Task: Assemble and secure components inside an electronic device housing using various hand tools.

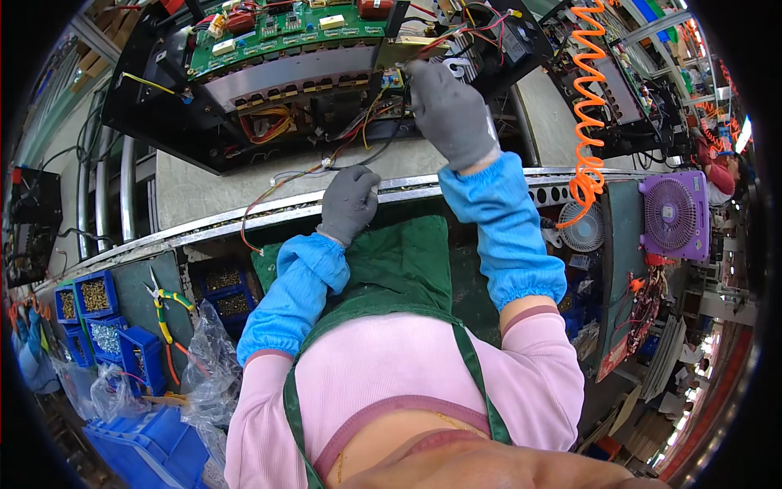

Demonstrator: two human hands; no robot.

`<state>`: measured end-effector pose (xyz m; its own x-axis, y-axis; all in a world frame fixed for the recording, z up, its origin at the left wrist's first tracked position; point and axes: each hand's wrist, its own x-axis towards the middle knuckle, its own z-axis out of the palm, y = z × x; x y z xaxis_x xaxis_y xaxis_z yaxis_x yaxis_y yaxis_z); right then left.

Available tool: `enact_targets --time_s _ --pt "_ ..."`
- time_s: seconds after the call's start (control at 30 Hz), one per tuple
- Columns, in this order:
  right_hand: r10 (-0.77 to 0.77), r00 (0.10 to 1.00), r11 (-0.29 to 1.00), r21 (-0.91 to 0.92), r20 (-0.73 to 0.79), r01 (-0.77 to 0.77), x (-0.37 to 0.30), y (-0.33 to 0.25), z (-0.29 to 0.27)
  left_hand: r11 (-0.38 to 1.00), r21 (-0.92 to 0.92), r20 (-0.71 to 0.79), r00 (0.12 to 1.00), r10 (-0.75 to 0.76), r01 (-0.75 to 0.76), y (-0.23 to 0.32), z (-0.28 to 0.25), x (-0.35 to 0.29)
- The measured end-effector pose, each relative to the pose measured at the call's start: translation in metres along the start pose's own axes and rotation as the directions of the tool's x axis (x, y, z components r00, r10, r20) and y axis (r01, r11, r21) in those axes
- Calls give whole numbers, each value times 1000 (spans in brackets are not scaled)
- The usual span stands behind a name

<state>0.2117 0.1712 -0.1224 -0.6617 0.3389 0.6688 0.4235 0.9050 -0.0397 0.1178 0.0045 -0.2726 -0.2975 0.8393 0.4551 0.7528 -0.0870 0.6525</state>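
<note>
My right hand, in a grey glove, reaches to the front of an open black chassis. Its fingers are curled closed by the wires and small parts inside; whatever they grip is hidden behind the glove. Nearer to me, my left hand, gloved alike, rests with bent fingers on the metal rail along the bench edge. Its palm faces away, so I cannot see if it holds anything. A green circuit board tops the chassis above a silver heat sink. A loose wire harness trails out toward the rail.
An orange coiled air hose hangs at the right, near another open chassis. Beyond stands a purple fan. Blue bins of screws, yellow-green pliers and clear plastic bags lie to my left.
</note>
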Motion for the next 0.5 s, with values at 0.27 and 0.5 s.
enact_targets --time_s 0.27,0.5 --pt "57 979 996 71 -195 -44 -47 14 -35 999 32 -10 1000 -27 27 0 1 3" --pt "75 997 990 115 9 -76 -40 -3 -43 996 76 15 999 -49 47 8 2 7"
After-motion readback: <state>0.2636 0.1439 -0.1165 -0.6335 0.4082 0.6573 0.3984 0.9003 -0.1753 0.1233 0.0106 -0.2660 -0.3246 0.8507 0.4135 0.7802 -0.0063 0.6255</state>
